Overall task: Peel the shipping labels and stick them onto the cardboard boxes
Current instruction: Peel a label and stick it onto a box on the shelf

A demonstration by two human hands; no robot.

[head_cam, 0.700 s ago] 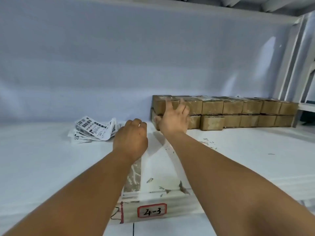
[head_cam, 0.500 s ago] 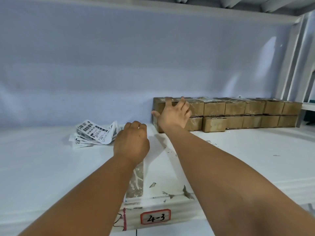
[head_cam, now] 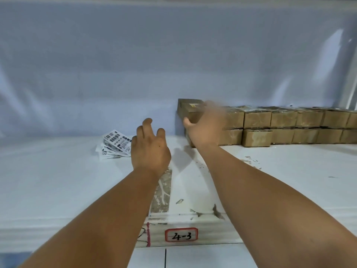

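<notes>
right hand (head_cam: 206,126) grip curled round end cardboard box (head_cam: 188,111), left hand (head_cam: 150,149) grip loose, empty, near shipping labels (head_cam: 114,144)

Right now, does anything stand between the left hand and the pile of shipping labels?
Nothing visible does. The open left hand is right beside the shipping labels, overlapping their right edge in this view. The right hand is away on the other side, gripping the end cardboard box.

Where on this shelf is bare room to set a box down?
Widest bare patch: the shelf front right, between the box rows and its edge. Another lies left of the label stack. Crowded: between that stack and the end box, where the left hand hovers and the right hand grips it.
</notes>
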